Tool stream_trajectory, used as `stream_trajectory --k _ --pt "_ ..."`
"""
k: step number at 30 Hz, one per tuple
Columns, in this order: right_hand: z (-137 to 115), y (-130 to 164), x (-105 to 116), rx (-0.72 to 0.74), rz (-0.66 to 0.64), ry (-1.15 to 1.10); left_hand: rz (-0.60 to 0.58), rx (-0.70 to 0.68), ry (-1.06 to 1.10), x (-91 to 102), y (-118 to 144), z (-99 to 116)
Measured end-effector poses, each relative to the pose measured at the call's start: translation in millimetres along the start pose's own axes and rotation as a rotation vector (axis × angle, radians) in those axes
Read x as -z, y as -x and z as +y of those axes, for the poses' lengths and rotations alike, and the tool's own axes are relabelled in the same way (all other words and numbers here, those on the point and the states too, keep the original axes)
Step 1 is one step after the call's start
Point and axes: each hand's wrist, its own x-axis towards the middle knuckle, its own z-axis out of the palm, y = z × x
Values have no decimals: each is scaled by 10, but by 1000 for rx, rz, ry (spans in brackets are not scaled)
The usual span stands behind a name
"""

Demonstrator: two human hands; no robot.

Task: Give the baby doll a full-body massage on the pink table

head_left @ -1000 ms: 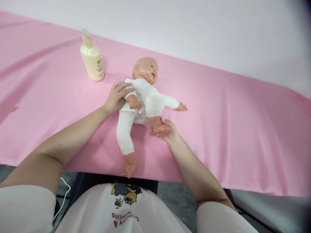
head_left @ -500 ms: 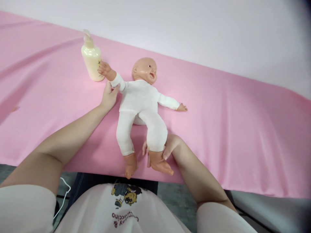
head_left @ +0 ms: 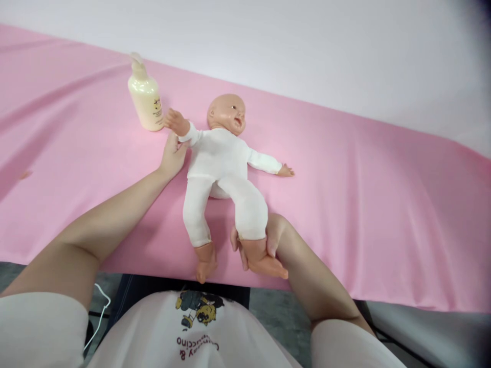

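A baby doll [head_left: 219, 153] in a white cloth suit lies face up, its head turned to the right and its feet toward me. My left hand [head_left: 174, 152] is closed around the doll's raised sleeve on the left, just below the wrist; some fingers are hidden behind the arm. At the lower right, my right hand [head_left: 274, 232] wraps round the doll's leg above the ankle from underneath, with fingertips showing on the inner side. The doll's other arm stretches out to the right on the cloth.
A cream pump bottle [head_left: 148, 102] stands behind the doll's raised hand, close to it. Pink cloth [head_left: 345, 204] covers the table, whose front edge runs just below the doll's feet. A white wall [head_left: 307, 46] is behind. A white cable [head_left: 103, 312] hangs at lower left.
The leg in my right hand has shifted to the right, its foot swinging outward. The arm in my left hand has moved right and slightly down, uncovering more of the bottle's print.
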Motion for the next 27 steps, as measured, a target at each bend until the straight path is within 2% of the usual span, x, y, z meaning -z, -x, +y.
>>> stream_trajectory --k 2,3,6,8,10,13,16,19,23,27 --pt "59 36 -1 133 83 -84 -76 -107 -98 7 15 106" --pt "78 51 -4 203 171 -98 -110 -166 -142 9 22 159" --pt "86 70 -3 340 545 -72 -199 -294 -235 6 38 282" --pt "56 54 11 368 797 -69 -254 -319 -274 3 47 324" --pt "11 21 29 367 981 -96 -292 -327 -305 3 55 341" --pt "-51 -33 38 371 1145 -144 -311 -315 -327 5 60 348" --pt "-69 -59 23 366 1136 -140 -303 -283 -310 1 56 363" --pt "-39 -46 -7 381 1023 -82 -285 -245 -287 -3 45 381" --pt "24 16 -44 322 774 -37 -205 -205 -235 4 30 341" --pt "54 55 -39 140 507 -64 -75 -82 -121 7 24 173"
